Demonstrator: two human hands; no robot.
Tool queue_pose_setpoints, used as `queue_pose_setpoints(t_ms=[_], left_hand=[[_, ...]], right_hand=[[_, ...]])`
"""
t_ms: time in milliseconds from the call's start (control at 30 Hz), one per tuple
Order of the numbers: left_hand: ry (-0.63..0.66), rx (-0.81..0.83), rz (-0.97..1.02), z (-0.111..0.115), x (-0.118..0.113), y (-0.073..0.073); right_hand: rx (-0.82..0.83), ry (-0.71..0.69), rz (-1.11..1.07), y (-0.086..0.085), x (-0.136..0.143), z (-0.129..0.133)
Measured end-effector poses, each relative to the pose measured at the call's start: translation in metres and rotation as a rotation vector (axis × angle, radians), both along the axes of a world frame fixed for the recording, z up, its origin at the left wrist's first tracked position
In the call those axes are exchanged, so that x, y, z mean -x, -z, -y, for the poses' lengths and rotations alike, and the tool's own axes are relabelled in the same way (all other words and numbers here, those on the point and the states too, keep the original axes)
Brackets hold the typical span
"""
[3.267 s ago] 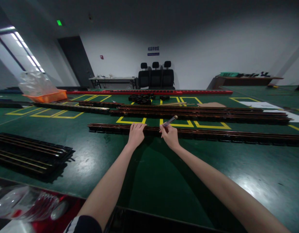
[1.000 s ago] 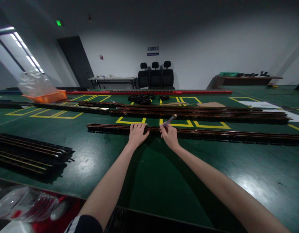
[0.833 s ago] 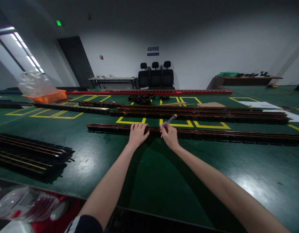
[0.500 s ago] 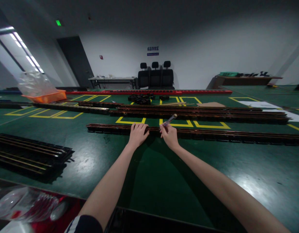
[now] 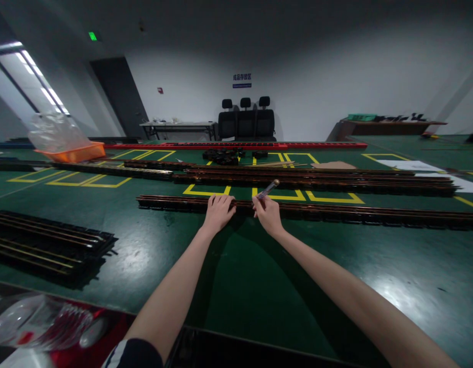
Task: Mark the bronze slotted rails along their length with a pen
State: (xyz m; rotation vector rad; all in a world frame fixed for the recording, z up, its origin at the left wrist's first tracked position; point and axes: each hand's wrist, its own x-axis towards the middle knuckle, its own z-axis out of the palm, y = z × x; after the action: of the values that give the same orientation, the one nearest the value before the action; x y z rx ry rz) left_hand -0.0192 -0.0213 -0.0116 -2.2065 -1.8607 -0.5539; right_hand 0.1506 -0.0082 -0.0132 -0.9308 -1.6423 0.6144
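Observation:
A long dark strip with copper-coloured rails lies across the green table in front of me. My left hand is closed over this strip, fingers on its far side and thumb to the right. Just right of it, my right hand grips a slim pen-like tool with a clear purplish barrel and a round brassy end, which points up and to the right. The tool's lower end is hidden by my fingers, close to the strip.
Behind lies a bundle of similar railed strips, with small black parts beyond. More strips lie at left. An orange tray holds a clear plastic bag. White paper sheets are at right. Bottles sit below the front edge.

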Motion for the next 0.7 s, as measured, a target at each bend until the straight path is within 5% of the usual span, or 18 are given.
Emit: queue_pose_setpoints(t_ms=[700], left_hand=[[0.013, -0.012, -0.017, -0.0028, 0.0006, 0.0004]], right_hand=[[-0.015, -0.002, 0.014, 0.001, 0.0002, -0.0006]])
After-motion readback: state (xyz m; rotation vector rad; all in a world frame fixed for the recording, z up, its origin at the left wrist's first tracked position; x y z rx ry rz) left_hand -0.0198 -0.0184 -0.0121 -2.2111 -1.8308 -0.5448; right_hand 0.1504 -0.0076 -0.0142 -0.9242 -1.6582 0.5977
